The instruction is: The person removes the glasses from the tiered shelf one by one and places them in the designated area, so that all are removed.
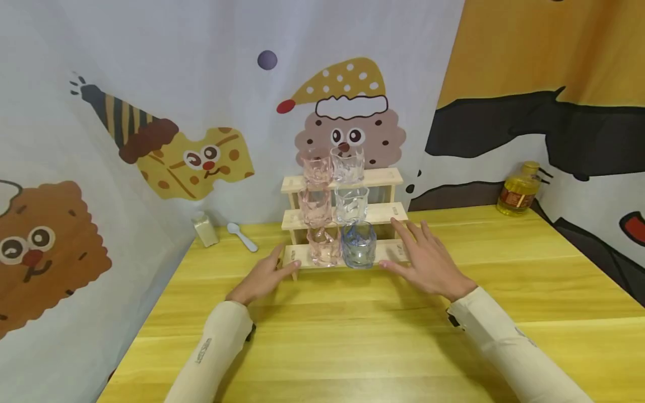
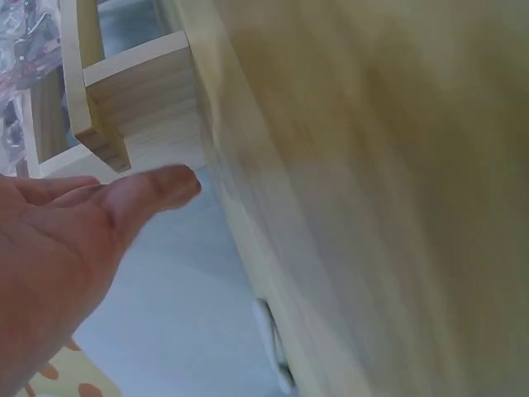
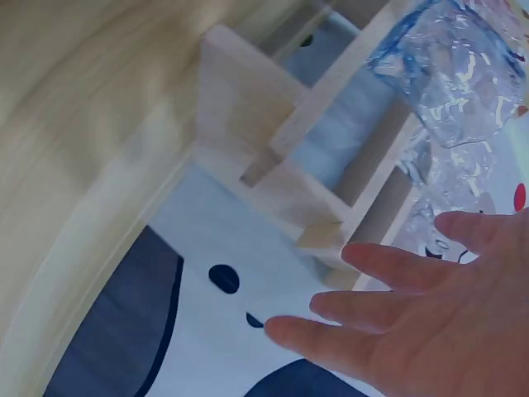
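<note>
A three-tier pale wooden stand (image 1: 384,177) holds several wavy glass cups in pairs. On its bottom step are a pink cup (image 1: 325,246) and a blue cup (image 1: 359,247); pink and clear cups (image 1: 351,206) fill the two steps above. My left hand (image 1: 261,281) is at the stand's left end, thumb beside the bottom step and fingers extended. At the right end, my right hand (image 1: 429,262) spreads its fingers near the lower steps, its thumb close to the front edge. Both palms face the stand from either side, and neither hand grips anything.
A white spoon (image 1: 243,237) and a small pale block-like item (image 1: 205,230) lie at the table's back left. A bottle of yellow oil (image 1: 519,189) stands at the back right corner. Behind the wooden table (image 1: 342,336) hangs a cartoon-printed curtain (image 1: 242,33).
</note>
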Available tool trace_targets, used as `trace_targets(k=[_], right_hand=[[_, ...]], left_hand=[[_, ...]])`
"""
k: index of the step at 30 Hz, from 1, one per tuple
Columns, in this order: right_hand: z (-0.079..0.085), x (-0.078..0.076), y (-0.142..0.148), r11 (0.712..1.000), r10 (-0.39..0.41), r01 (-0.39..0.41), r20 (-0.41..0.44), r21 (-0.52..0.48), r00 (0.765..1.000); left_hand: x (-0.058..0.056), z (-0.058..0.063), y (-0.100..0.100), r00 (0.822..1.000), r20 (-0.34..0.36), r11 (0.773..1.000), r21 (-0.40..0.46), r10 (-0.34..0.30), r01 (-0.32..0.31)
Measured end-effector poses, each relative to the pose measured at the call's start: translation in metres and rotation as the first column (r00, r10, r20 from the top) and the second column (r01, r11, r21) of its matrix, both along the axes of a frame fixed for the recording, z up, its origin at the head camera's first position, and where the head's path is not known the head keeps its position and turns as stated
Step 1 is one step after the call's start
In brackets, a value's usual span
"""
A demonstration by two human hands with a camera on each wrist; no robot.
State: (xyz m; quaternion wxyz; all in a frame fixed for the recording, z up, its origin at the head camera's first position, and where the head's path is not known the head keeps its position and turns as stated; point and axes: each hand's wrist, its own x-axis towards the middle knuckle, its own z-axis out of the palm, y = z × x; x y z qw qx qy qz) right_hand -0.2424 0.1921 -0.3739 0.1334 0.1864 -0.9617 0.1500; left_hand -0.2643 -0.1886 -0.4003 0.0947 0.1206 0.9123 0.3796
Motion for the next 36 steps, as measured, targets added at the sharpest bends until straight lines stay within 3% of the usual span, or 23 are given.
trace_targets(k=[6, 16, 21, 29, 36], right_hand=[[0.006, -0.001, -0.009, 0.994, 0.065, -0.065, -0.003, -0.092, 0.998], [0.018, -0.008, -0.022, 0.987, 0.109, -0.107, 0.004, -0.116, 0.994], [0.027, -0.011, -0.028, 0.984, 0.128, -0.123, 0.025, -0.129, 0.992], [0.04, -0.023, -0.036, 0.977, 0.148, -0.139, 0.048, -0.164, 0.988], [0.055, -0.033, -0.038, 0.972, 0.166, -0.151, 0.074, -0.179, 0.983]], left_hand=[[-0.009, 0.001, 0.003, 1.0, 0.011, 0.998, 0.056, -0.001, 0.001], [-0.023, 0.001, 0.009, 1.0, -0.006, 1.0, 0.018, 0.015, -0.015], [-0.025, 0.0, 0.011, 0.999, 0.015, 0.999, 0.036, 0.034, -0.035], [-0.029, -0.002, 0.011, 0.999, -0.044, 0.999, 0.039, 0.009, -0.008], [-0.031, -0.004, 0.011, 0.999, -0.032, 0.999, 0.034, 0.029, -0.028]])
